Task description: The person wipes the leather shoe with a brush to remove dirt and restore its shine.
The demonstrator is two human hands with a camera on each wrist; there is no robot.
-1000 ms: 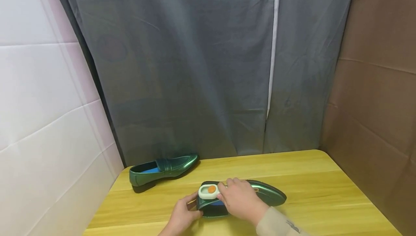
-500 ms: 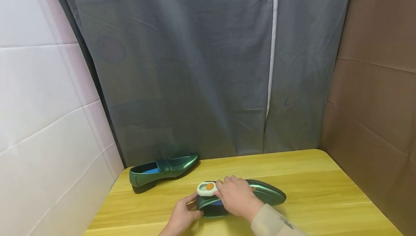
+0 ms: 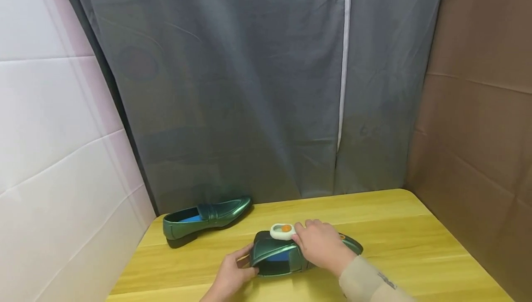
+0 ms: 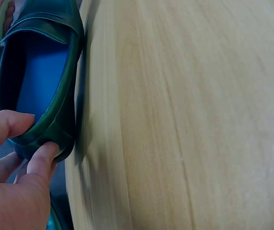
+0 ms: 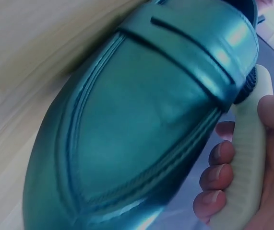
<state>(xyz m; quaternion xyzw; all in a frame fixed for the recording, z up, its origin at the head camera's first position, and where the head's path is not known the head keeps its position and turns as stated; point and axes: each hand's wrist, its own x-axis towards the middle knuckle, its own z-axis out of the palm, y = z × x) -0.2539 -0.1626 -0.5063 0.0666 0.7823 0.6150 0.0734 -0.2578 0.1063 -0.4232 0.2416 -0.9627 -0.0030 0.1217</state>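
Observation:
A shiny green loafer (image 3: 272, 249) with a blue insole lies tipped on its side on the table, its opening facing me. My left hand (image 3: 231, 274) pinches its heel, the thumb inside the opening and fingers outside, as the left wrist view shows at the loafer's back (image 4: 55, 136). In my right hand (image 3: 321, 245) is a pale brush (image 3: 281, 232) with an orange button. Its dark bristles (image 5: 246, 88) touch or nearly touch the loafer's upper-facing side; contact is hard to tell. My fingers (image 5: 217, 176) curl round the ribbed handle (image 5: 247, 153).
The matching green loafer (image 3: 216, 214) stands upright at the back left of the yellow wood-grain table (image 3: 399, 228). A grey curtain (image 3: 249, 85) hangs behind the table. White cloth (image 3: 62, 131) borders the left, brown cloth (image 3: 478, 108) the right.
My right hand has carried the brush along the loafer's side, from the heel toward the toe. The loafer has tilted slightly, showing more of its opening. My left hand keeps its grip.

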